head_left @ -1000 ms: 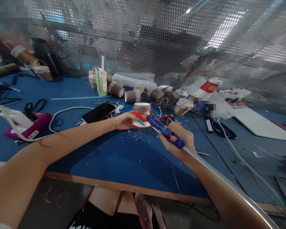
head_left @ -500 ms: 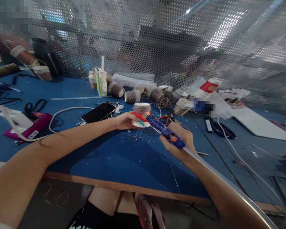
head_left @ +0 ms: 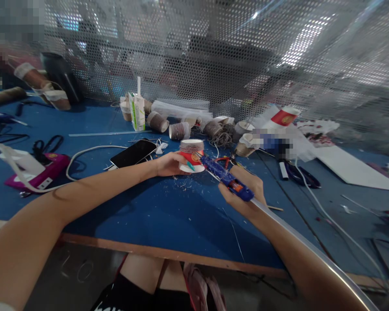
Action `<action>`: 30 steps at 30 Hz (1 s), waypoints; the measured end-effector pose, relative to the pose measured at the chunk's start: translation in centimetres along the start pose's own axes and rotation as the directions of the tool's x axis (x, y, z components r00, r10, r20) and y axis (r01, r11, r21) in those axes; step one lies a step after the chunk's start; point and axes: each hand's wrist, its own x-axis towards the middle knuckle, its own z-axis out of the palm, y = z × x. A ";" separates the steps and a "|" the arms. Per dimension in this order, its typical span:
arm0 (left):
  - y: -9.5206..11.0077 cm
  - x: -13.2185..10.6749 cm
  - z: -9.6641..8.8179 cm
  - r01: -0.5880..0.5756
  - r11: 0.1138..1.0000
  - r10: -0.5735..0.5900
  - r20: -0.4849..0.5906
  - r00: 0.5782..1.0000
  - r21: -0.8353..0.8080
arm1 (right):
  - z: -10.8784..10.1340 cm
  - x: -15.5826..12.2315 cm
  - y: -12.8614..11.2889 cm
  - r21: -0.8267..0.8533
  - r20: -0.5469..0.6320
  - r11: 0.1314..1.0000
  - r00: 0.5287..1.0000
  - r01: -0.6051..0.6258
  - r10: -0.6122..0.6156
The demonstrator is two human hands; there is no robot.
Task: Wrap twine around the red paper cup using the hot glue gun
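Note:
My left hand (head_left: 170, 164) is closed round the left side of a red and white paper cup (head_left: 188, 158), which is upside down with brown cord wound about its upper end. In my right hand (head_left: 246, 185) is a blue glue gun (head_left: 225, 176), with a long clear glue stick (head_left: 288, 226) running out of its back along my forearm. The gun's nozzle points at the red band of the cup, at or very close to its surface. My right fingers are wrapped round the handle, which is mostly hidden.
Several cord-wrapped cups (head_left: 180, 131) lie behind the held cup, near a drink carton (head_left: 138, 113). A phone (head_left: 134, 153) and a purple power strip (head_left: 56, 166) with a white cable are at left. Pliers (head_left: 225, 161) and black-handled scissors (head_left: 306, 176) lie at right.
The cup and the glue gun keep nearly the same place. The gun's nozzle has shifted very slightly against the red band, and both hands keep their grip.

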 end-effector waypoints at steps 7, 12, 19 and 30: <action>0.0 -0.1 -0.1 0.020 1.000 -0.021 -0.033 0.999 -0.013 | 0.1 0.0 -0.1 -0.003 -0.044 1.000 0.999 -0.027 0.027; 0.2 -0.2 -0.1 0.031 0.999 -0.032 -0.038 0.999 -0.025 | 0.0 -0.1 -0.2 -0.032 -0.033 0.997 0.997 -0.075 0.074; 0.1 -0.1 -0.6 0.026 1.000 -0.027 -0.021 0.999 -0.008 | -0.2 0.2 -0.5 -0.018 -0.062 0.997 0.995 -0.078 0.077; -0.1 0.1 -1.5 0.001 1.000 0.000 0.104 0.995 0.000 | -0.1 0.1 0.3 -0.007 -0.063 0.994 0.992 -0.112 0.111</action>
